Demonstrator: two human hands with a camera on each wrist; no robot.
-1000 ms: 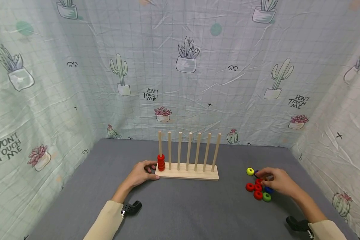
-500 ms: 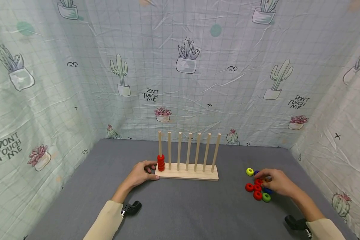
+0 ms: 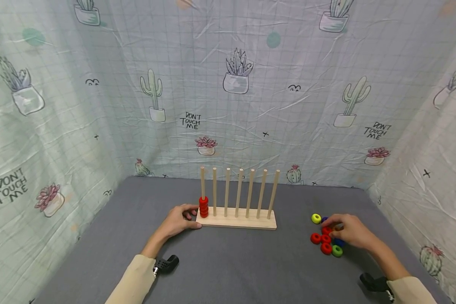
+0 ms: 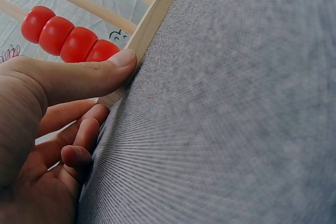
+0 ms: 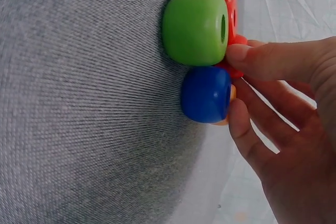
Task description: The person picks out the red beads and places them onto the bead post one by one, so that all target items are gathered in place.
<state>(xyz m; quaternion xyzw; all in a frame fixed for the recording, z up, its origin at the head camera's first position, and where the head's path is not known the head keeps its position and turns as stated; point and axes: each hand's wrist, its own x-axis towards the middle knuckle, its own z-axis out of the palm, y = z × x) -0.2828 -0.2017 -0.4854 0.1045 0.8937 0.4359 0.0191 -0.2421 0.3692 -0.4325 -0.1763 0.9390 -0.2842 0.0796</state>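
A wooden peg stand (image 3: pixel 235 219) with a row of upright pegs stands mid-table. Several red beads (image 3: pixel 203 207) are stacked on its leftmost peg. My left hand (image 3: pixel 179 221) grips the stand's left end, thumb on the front edge and fingers behind, as the left wrist view confirms. At the right, my right hand (image 3: pixel 351 230) reaches over loose beads and pinches a red bead (image 3: pixel 326 231) between thumb and forefinger, low among the others. Around it lie more red beads, a green bead (image 5: pixel 194 29), a blue bead (image 5: pixel 206 94) and a partly hidden orange one.
A yellow bead (image 3: pixel 316 218) and a second blue bead (image 3: pixel 324 220) lie at the far side of the loose group. Grey cloth (image 3: pixel 243 266) covers the table. A patterned curtain (image 3: pixel 266 105) encloses the back and sides.
My right hand has shifted very slightly left and closer over the red bead. The left hand and the stand have stayed in place.
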